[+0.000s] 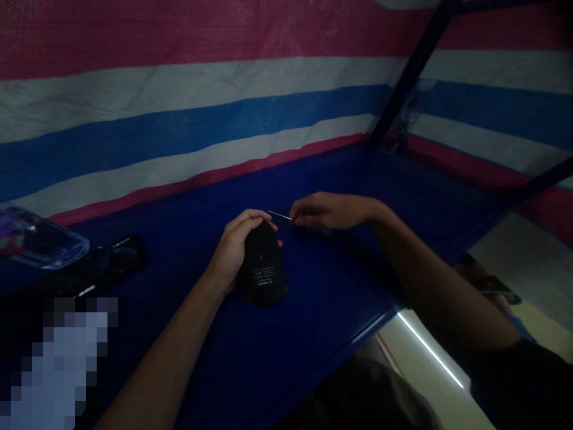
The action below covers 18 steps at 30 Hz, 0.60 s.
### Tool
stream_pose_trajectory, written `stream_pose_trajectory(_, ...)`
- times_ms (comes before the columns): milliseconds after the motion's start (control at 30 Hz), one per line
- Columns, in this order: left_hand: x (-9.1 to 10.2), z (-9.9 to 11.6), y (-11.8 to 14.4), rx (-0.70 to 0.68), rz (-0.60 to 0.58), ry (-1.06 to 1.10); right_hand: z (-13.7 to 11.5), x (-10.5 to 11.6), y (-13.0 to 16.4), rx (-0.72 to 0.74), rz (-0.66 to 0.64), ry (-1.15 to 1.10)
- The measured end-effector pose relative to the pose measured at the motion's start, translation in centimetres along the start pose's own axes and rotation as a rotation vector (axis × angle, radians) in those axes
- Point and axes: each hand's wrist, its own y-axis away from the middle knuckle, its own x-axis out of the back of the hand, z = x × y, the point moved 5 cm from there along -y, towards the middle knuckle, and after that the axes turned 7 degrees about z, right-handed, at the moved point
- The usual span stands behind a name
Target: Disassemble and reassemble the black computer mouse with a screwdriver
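Observation:
My left hand [235, 245] is wrapped round the side and top of a black oblong device [264, 269], which has rounded ends and small pale print on its face. Its exact kind does not show. To the right, my right hand [320, 210] pinches a thin metal rod [280, 215] between thumb and fingers. The rod points left, its tip close to the fingers of my left hand near the device's top end. Whether the tip touches anything cannot be made out. Both hands are over a dark blue surface [331, 298].
A clear plastic container [45, 239] lies at the left beside a glossy black object [111, 263]. A pixelated patch [58, 370] covers the lower left. Behind hangs a striped sheet [224, 119]; a dark post [403, 83] stands at the back right. The surface's edge [358, 340] is in front.

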Motion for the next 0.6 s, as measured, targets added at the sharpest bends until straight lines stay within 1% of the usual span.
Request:
stream_pose_trajectory(67,0.1,0.0,0.0,-0.003,0.034,-0.007,-0.6,0.0,0.0,0.069,0.038,-0.201)
stream_pose_trajectory(133,0.1,0.0,-0.1,-0.014,0.065,-0.009,-1.1,0.0,0.2,0.11,0.05,-0.315)
stream_pose_trajectory(233,0.1,0.0,-0.1,-0.018,0.09,-0.001,-1.4,0.3,0.3,0.12,0.063,-0.351)
stream_pose_trajectory(333,0.2,-0.2,0.0,0.03,0.117,0.042,-1.1,0.5,0.3,0.068,0.047,-0.355)
stream_pose_trajectory(433,0.3,-0.2,0.1,0.049,0.107,0.041,-0.8,0.4,0.2,0.031,0.032,-0.383)
stream_pose_trajectory(533,0.2,-0.1,0.1,0.035,0.085,0.019,-0.9,0.3,0.0,0.023,0.065,-0.408)
stream_pose_trajectory(600,0.2,-0.1,0.1,0.038,0.086,0.032,-0.8,0.5,0.0,0.011,0.117,-0.437)
